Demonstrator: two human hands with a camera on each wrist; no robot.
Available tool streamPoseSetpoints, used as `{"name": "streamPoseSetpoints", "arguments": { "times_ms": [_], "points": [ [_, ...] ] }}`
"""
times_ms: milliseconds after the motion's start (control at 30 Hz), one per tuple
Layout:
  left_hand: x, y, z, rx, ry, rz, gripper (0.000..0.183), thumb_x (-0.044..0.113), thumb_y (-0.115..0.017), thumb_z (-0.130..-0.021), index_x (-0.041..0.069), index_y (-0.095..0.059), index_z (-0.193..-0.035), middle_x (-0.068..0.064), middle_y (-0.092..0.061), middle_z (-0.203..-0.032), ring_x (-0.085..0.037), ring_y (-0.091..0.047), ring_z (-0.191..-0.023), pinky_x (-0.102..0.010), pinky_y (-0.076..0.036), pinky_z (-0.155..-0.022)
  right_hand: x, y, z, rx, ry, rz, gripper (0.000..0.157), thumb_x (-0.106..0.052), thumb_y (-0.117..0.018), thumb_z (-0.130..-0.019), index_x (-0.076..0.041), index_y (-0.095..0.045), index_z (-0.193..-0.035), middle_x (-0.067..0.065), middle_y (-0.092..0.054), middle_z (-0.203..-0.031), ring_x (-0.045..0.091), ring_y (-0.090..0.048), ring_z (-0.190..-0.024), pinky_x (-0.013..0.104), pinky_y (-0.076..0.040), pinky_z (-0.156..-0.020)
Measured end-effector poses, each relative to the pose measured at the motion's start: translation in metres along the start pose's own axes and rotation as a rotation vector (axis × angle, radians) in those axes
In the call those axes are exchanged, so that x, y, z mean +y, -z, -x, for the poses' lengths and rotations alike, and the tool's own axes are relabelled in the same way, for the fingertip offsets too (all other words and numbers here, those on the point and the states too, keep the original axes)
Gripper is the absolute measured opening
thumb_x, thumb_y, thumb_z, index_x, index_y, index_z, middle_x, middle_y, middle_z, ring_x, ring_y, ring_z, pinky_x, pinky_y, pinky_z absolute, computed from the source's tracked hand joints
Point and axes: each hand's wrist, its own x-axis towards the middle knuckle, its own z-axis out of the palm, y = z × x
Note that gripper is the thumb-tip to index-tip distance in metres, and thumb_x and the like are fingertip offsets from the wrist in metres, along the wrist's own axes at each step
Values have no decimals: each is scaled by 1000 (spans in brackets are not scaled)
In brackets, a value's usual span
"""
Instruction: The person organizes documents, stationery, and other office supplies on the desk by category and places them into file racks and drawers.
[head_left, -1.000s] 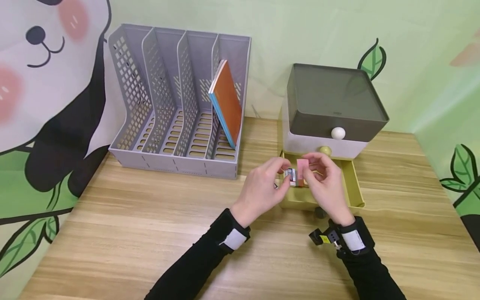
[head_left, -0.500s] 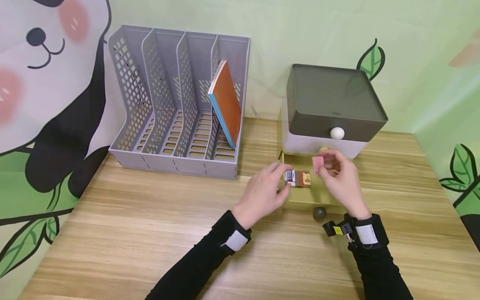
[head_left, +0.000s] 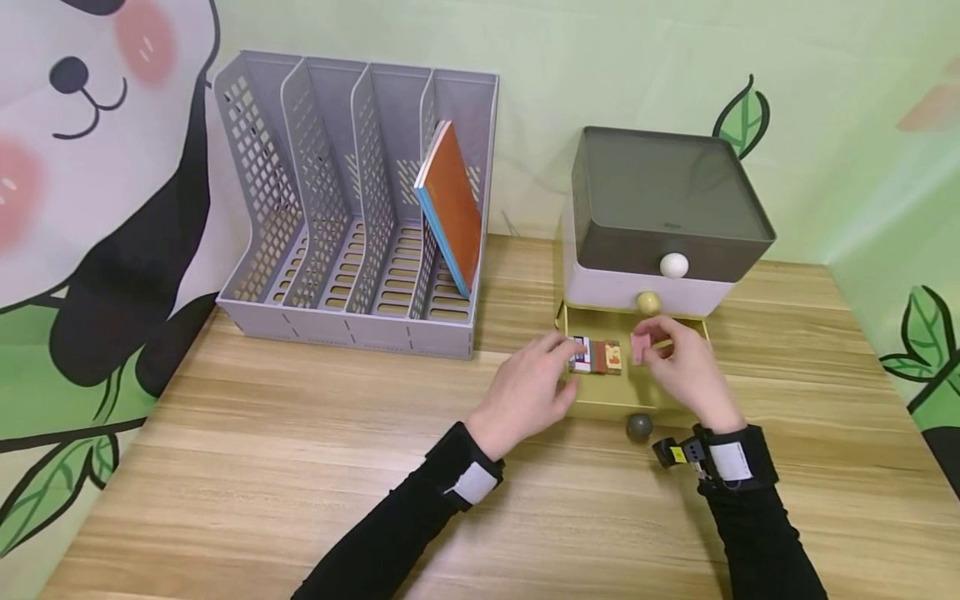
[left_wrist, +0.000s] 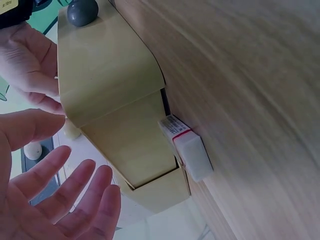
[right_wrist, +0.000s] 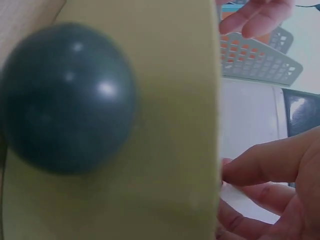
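Observation:
My right hand (head_left: 686, 367) pinches a small pink block (head_left: 639, 349), eraser-like, between thumb and fingers, low over the pulled-out yellow drawer (head_left: 600, 410). In the right wrist view the drawer front hides the pink block from sight. Inside the drawer, at its left end, lies a row of small boxy items (head_left: 597, 357) with white-blue, brown and yellow printed sides. My left hand (head_left: 528, 383) hovers by the drawer's left rim with fingers relaxed and spread, holding nothing, its fingertips overlapping the row. A white eraser (left_wrist: 192, 155) in a printed sleeve rests on the table against the drawer unit's side.
Above the yellow drawer stand a white drawer (head_left: 630, 292) with a yellow knob and a dark grey one (head_left: 630, 250) with a white knob. A dark round knob (head_left: 639, 427) sticks out in front. Left stands a grey file rack (head_left: 345, 325) with orange and blue notebooks (head_left: 453, 208).
The right hand has moved right, away from the row, then lowered with the pink block toward the drawer floor. The printed items have come into view. The left hand has barely moved.

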Motion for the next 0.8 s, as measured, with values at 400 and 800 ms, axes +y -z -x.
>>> {"name": "streamPoseSetpoints", "arguments": {
  "times_ms": [400, 800],
  "points": [
    [0, 0, 2, -6, -6, -25, 40, 21, -66, -84, 11, -58, -122, -4, -58, -115, -18, -58, -96, -32, -53, -76, 3, -5, 0, -115, -77, 37, 28, 3, -53, -86, 5, -55, -114, 26, -60, -105, 35, -61, -84, 44, -51, -72],
    [-1, 0, 1, -14, 1, -23, 40, 21, -67, -84, 10, -57, -122, -4, -59, -114, -17, -59, -95, -31, -53, -76, 7, -8, 0, -256, -75, 62, 50, -2, -56, -85, 5, -42, -133, 35, -51, -121, 43, -61, -96, 51, -53, -79]
  ]
}}
